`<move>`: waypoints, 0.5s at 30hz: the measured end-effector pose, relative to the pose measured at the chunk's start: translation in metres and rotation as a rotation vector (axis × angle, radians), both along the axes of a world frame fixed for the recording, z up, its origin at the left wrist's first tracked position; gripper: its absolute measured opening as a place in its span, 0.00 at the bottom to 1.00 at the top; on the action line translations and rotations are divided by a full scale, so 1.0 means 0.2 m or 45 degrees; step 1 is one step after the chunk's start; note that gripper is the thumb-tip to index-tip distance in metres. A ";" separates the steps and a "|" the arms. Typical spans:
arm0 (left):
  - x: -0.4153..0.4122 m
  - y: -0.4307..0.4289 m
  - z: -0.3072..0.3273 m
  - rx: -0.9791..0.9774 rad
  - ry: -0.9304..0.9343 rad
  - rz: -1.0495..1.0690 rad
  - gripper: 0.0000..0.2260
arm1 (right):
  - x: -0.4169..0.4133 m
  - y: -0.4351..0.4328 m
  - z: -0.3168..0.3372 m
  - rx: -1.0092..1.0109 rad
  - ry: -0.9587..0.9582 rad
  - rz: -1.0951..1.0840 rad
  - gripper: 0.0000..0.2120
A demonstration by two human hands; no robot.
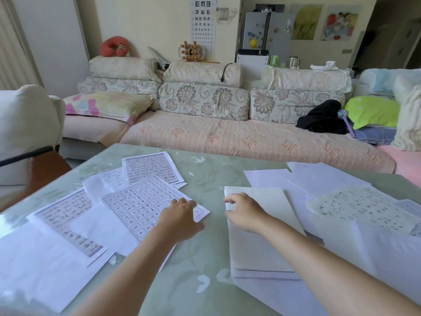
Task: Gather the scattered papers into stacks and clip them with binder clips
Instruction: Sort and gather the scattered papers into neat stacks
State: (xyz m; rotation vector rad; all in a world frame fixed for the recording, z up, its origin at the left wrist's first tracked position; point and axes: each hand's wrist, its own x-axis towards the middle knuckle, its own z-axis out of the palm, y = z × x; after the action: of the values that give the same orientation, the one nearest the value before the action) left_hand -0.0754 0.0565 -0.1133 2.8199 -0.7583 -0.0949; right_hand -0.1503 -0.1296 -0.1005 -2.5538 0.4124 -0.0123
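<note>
Table [206,173]: left hand [180,216] on gridded sheet [134,207], right hand [245,213] on stack [257,249].

Entry: my body, head view.
Left hand [180,215], right hand [245,213]; both forearms [127,270] bare, uncovered down to the lower frame edge.

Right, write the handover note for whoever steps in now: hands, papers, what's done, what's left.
Left grip: fingertips rest on the grid sheet, which tops the loose left pile. It holds nothing.
Right grip: at the far left corner of the middle stack. I cannot tell whether it pinches it.
Right pile: loose sheets overlapping on the table.
Done: one gathered stack, not clipped.
Left: gather both piles and clip every stack. No binder clips are in view.
</note>
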 end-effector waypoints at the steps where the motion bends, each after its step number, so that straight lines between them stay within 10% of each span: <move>1: 0.01 0.07 -0.01 0.120 -0.024 0.010 0.33 | 0.04 0.08 0.00 0.007 0.011 0.080 0.23; 8: 0.08 0.50 -0.09 0.182 0.124 -0.075 0.42 | 0.26 0.50 -0.13 -0.204 0.146 0.569 0.42; 15: 0.12 0.63 -0.09 0.071 -0.090 -0.243 0.24 | 0.32 0.57 -0.19 -0.560 0.033 0.672 0.40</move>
State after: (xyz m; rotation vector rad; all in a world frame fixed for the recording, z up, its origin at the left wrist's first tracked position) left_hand -0.0504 0.1816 -0.1318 2.8085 -1.0556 -0.0475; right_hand -0.0866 -0.0158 -0.1375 -3.0192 -0.3009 0.1387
